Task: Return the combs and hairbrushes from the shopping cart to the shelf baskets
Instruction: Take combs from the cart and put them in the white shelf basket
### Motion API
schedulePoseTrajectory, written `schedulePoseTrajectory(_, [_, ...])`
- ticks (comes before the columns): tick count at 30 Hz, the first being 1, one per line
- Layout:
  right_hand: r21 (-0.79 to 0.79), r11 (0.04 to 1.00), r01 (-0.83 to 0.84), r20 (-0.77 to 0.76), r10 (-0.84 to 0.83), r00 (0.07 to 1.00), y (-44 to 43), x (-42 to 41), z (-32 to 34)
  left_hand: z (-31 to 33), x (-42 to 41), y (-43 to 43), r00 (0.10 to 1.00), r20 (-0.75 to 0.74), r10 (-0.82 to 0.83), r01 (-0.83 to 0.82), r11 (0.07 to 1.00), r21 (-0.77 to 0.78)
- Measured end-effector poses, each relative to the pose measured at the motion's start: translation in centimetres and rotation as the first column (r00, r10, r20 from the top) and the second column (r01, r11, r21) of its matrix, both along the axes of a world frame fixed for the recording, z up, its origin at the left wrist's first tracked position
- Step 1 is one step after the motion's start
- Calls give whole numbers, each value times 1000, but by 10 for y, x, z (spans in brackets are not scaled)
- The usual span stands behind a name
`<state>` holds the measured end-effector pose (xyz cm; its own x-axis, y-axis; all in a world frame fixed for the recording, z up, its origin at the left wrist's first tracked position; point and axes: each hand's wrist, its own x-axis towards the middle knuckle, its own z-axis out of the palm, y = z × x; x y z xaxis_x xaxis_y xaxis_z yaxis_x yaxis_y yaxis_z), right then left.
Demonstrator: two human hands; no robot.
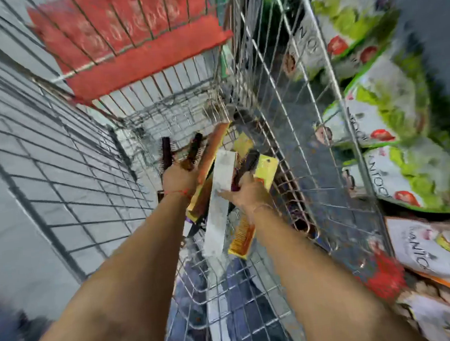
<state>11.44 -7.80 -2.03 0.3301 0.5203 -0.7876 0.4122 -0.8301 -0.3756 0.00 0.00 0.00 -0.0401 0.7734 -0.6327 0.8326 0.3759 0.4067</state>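
The left hand (pixel 177 178) is closed around a bundle of hairbrushes (pixel 193 150) and a long orange comb pack (pixel 211 151), their heads sticking up and away past the knuckles. Just beside it, the right hand (pixel 249 192) grips a dark brush on a yellow card (pixel 266 169), with a white packet (pixel 219 195) pressed against its thumb side. A yellow comb (pixel 242 238) shows below that wrist; whether the hand holds it cannot be told through the blur. Both hands are down inside the wire shopping cart (pixel 83 182), near its middle. A red flap (pixel 136 42) sits at the cart's far end. To the right, outside the wire, lie green and white bags (pixel 393 117).
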Motion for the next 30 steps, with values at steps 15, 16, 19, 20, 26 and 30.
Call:
schedulePoseTrajectory(15, [177, 923, 342, 66, -358, 931, -29, -20, -20, -31, -3, -13, 986, 6, -169, 169, 983, -67])
schedulePoseTrajectory(16, [166, 877, 451, -11, -456, 890, -27, -12, -22, -33, -2, -16, 989, 12, -146, 146, 985, -88])
schedulePoseTrajectory(19, [54, 845, 532, -151, -519, 841, -23, 4, -26, -37, 2, -18, 990, -24, -139, 136, 988, -77])
schedulePoseTrajectory(20, [23, 845, 534, -184, -522, 833, -23, 7, -28, -39, 3, -16, 991, -32, -130, 128, 990, -61])
schedulePoseTrajectory(26, [-3, 830, 558, -235, -543, 807, -23, 11, -32, -43, 10, -12, 998, -64, -19, 17, 999, -36])
schedulePoseTrajectory(30, [-20, 800, 600, -300, -577, 760, -25, 16, -33, -47, 6, -18, 973, 44, 226, -219, 968, -126])
